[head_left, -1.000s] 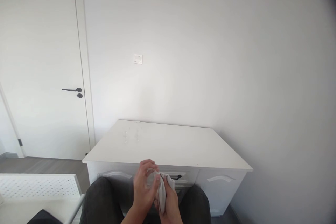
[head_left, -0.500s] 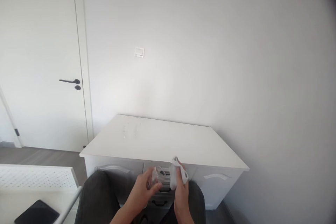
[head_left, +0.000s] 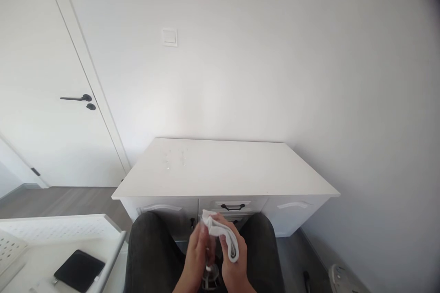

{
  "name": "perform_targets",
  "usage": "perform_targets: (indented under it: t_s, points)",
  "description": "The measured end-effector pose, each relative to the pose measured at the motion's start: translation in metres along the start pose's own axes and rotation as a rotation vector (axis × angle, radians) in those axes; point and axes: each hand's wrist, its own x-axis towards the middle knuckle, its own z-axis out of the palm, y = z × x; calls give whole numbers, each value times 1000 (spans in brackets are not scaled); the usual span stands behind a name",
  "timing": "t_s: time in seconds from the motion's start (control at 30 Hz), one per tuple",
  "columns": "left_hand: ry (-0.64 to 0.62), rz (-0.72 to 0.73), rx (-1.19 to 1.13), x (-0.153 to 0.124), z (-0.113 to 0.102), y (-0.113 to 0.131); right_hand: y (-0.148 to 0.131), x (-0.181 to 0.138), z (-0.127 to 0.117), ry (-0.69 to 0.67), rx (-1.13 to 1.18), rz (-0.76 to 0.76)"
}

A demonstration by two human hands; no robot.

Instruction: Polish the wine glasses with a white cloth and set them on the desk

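Observation:
Over my lap, my left hand (head_left: pixel 196 256) is closed round a clear stemmed glass (head_left: pixel 210 273), whose round foot shows below my fingers. My right hand (head_left: pixel 236 265) grips a white cloth (head_left: pixel 222 232) and presses it against the top of the glass. The bowl of the glass is mostly hidden by the cloth and my fingers. Both hands sit between my knees in dark trousers (head_left: pixel 147 252), just in front of the white cabinet (head_left: pixel 240 178).
Two small clear glasses (head_left: pixel 175 161) stand on the cabinet top at the back left. The cabinet has a black drawer handle (head_left: pixel 233 206). A white perforated tray (head_left: pixel 51 238) with a black phone (head_left: pixel 79 270) is at lower left. A white door (head_left: pixel 41 100) stands left.
My view has tilted down and turned slightly. My hands have come lower and closer together, and the cloth has gone from beside the glass to over its top.

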Motion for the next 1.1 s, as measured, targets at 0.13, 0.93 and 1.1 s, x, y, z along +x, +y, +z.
perform_targets:
  t_s: [0.13, 0.93, 1.1]
  points:
    - [24, 210, 79, 23, -22, 20, 0, 8, 4, -11, -66, 86]
    - [-243, 174, 362, 58, -28, 12, 73, 223, -73, 143, -800, 5]
    - [-140, 115, 425, 33, -40, -11, 101, 310, -72, 82, -928, 112]
